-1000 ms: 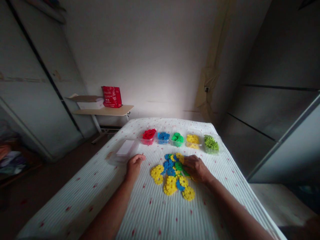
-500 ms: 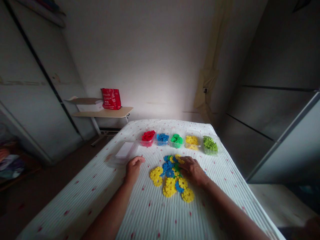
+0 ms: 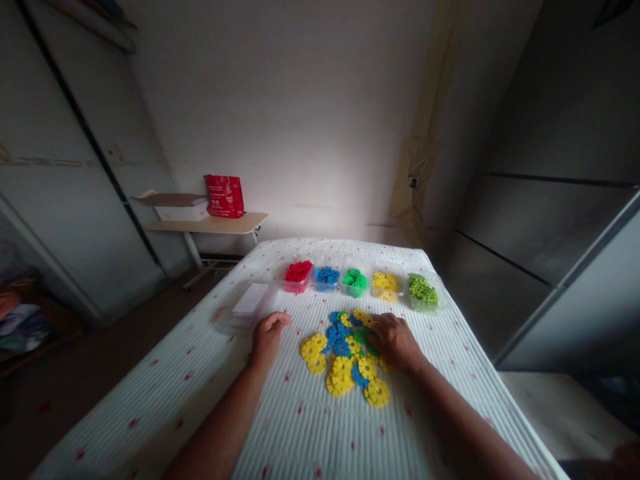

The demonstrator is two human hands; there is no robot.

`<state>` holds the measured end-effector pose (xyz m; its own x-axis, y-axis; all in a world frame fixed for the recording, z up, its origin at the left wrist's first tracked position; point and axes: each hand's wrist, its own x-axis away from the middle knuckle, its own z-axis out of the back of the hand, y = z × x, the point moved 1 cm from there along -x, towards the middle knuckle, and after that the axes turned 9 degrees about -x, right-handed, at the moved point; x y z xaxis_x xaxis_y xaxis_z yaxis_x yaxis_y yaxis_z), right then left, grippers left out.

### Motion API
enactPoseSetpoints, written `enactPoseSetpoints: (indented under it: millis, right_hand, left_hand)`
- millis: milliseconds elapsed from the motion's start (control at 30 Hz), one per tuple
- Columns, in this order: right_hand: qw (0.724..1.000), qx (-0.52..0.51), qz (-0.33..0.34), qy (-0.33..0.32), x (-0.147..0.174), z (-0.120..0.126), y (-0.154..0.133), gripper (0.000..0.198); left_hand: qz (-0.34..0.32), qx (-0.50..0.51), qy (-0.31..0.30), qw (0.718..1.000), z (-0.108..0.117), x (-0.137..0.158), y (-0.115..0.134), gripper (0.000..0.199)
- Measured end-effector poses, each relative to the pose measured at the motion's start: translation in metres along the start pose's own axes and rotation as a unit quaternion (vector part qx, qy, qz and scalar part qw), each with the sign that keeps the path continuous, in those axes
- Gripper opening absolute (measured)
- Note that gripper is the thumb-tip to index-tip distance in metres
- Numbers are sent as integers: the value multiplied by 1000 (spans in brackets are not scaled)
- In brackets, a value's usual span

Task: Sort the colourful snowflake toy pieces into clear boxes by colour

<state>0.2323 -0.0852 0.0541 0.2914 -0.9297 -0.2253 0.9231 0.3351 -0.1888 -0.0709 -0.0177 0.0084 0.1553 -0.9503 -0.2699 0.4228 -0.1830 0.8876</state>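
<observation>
A loose pile of flower-shaped plastic discs lies on the white cloth, with yellow discs (image 3: 341, 368), blue discs (image 3: 341, 347) and a few green discs (image 3: 361, 335) overlapping. My right hand (image 3: 395, 339) is at the pile's right edge, fingers curled down against the discs. Its fingertips are hidden, so what it pinches is unclear. To the left of the pile, apart from it, my left hand (image 3: 267, 339) rests with fingers curled and thumb pressed close; whatever it may hold is hidden.
Clear tubs stand in a row beyond the pile: red pieces (image 3: 299, 272), blue pieces (image 3: 327, 275), green pieces (image 3: 355, 280), yellow pieces (image 3: 385, 283) and light green pieces (image 3: 423, 291). A clear tray with a white card (image 3: 251, 299) lies left. A side table (image 3: 225, 225) carries a red bag (image 3: 225, 197).
My right hand has drawn slightly right, uncovering more green and yellow discs at the pile's right side. My left hand stays in place. The view has shifted slightly.
</observation>
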Motion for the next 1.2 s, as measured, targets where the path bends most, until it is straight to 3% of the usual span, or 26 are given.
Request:
enactPoseSetpoints:
  millis: [200,333,467,700,833,967,1200]
  right_hand:
    - [1000,-11,6,9,0,2,0,19]
    - [995,-74,61,33,1,-4,-5,26]
    - [989,-95,110,-8,1,-8,-17,26]
    - [995,-63,73,-2,1,-10,-7,27]
    - [993,-72,92,-2,1,-10,-13,36]
    - [990,-87,103,-29,-1,-11,-22,27]
    - [993,-81,79,-14,-1,-8,-11,29]
  left_hand:
    - [-3,-1,1,1000,0,0,0,20]
    - [-4,-2,1,1000,1,0,-2,20]
    - [-2,-3,0,1000,1,0,-4,19]
    - [-1,-3,-1,1000,1,0,-5,20]
    - [-2,-4,-3,1000,0,-2,-8,20]
    - [-2,-6,-3,1000,0,-2,-9,20]
    - [-1,-3,-6,1000,0,-1,-9,21]
